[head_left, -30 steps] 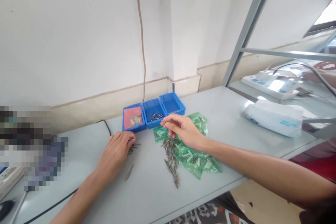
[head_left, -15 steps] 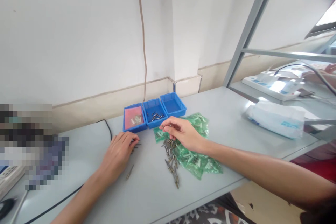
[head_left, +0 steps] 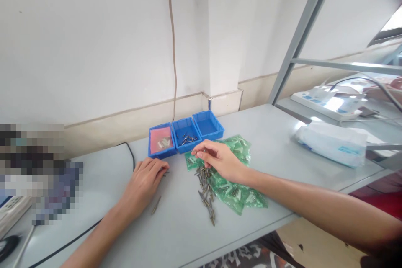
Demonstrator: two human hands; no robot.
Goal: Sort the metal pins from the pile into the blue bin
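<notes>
While the left hand (head_left: 145,184) lies palm down on the grey worktop (head_left: 270,130) left of centre, its fingers loosely together over a few small metal pins (head_left: 163,172) at their tips, the right hand (head_left: 220,160) hovers just right of centre with its grip pinched on one pin (head_left: 195,151). Below that hand, a loose heap of pins (head_left: 205,190) trails toward the lower middle of the frame, partly on a pile of green packets (head_left: 238,190). A single pin (head_left: 155,205) lies apart, just beside the left wrist. Three blue trays (head_left: 185,136) stand in a row just above both hands; the left one holds a pink sheet, the middle one more pins. A white bag (head_left: 333,142) rests at right.
</notes>
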